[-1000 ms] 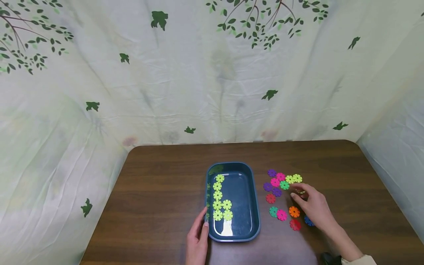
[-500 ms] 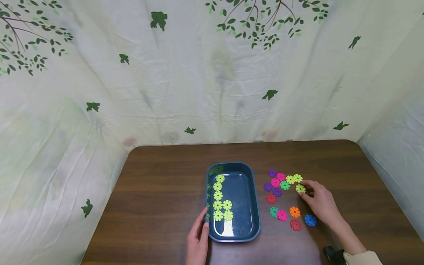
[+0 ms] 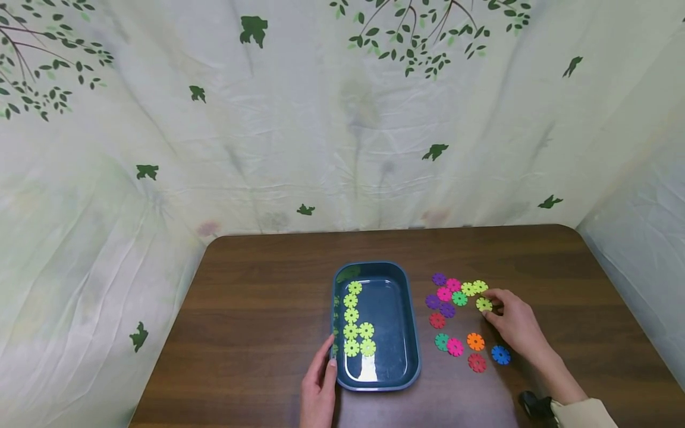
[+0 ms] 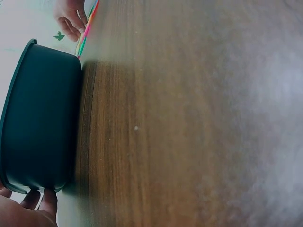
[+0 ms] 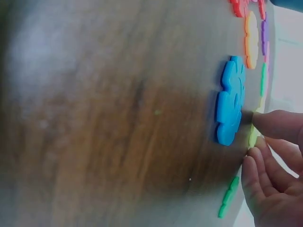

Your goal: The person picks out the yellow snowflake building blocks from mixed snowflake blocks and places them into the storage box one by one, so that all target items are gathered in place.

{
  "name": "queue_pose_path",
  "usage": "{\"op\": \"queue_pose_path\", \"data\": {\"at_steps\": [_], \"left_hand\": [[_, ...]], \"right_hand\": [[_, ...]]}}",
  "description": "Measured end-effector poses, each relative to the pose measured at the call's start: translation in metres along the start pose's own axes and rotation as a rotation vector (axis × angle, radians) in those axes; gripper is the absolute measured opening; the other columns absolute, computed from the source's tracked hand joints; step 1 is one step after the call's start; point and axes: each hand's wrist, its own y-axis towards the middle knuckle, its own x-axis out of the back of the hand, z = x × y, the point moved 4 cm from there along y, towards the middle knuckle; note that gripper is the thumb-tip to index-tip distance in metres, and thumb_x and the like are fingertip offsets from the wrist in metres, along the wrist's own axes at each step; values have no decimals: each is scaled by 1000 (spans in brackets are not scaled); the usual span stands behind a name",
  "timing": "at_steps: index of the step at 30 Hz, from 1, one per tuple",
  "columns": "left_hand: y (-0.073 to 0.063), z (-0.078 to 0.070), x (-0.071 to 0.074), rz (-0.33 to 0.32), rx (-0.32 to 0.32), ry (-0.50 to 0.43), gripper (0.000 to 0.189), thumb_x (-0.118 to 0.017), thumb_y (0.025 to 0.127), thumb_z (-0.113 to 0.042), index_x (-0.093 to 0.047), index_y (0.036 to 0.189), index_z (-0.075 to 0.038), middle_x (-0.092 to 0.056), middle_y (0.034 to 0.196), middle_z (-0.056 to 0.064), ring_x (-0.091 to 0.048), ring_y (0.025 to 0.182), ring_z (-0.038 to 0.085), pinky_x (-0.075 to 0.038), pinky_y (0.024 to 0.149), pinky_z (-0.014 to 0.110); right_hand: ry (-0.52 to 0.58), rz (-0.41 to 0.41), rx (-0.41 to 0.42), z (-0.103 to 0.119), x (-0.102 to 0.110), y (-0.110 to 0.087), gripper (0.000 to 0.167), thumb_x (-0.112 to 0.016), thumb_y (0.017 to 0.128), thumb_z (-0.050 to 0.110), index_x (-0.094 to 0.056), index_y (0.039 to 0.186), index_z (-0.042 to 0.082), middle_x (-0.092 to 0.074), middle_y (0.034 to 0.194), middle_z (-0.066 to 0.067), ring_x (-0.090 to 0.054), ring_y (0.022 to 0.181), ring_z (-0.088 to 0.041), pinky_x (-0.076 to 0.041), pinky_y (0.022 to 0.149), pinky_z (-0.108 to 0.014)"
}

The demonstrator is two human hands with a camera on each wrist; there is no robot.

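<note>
In the head view, my left hand holds the left side of a blue rectangular tray, with the thumb at the rim. The left wrist view shows fingers at the tray's outer wall. Inside the tray, several yellow-green flower discs lie along the left side. To the right of the tray, my right hand pinches a yellow-green flower disc by its right edge, between thumb and index finger, low at the table. In the right wrist view, this disc is partly hidden by the fingers.
Two more yellow-green discs lie just beyond. Around them are purple, pink, green, red, orange and blue discs. A pale leaf-printed cloth hangs behind the brown table.
My right hand has shifted slightly to the right, so the yellow-green disc at its fingertips and the blue disc are uncovered. My left hand and the tray have stayed in place.
</note>
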Motion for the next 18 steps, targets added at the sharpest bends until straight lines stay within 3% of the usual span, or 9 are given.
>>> {"op": "queue_pose_path", "data": {"at_steps": [5,11,18], "left_hand": [[0,0,0,3,2,-3,40,-54,100,-8,-57,139,-19,-54,142,-1,-41,137,22,-32,111,43],[0,0,0,-5,2,-6,41,-54,99,-6,-58,138,-19,-55,140,-5,-41,135,16,-32,108,23],[0,0,-1,-6,2,-6,41,-54,99,-6,-58,138,-18,-55,141,-2,-41,135,21,-32,111,43]], "right_hand": [[-5,-3,0,1,0,1,37,-75,83,-2,-63,118,-4,-59,107,-21,-59,92,-35,-54,78,-54],[18,-31,1,0,1,-1,33,-75,82,-2,-66,114,-5,-58,108,-21,-63,84,-29,-57,72,-45],[37,-62,-19,-3,1,-2,32,-77,81,1,-67,111,-3,-58,99,-13,-64,78,-23,-53,62,-24]]}}
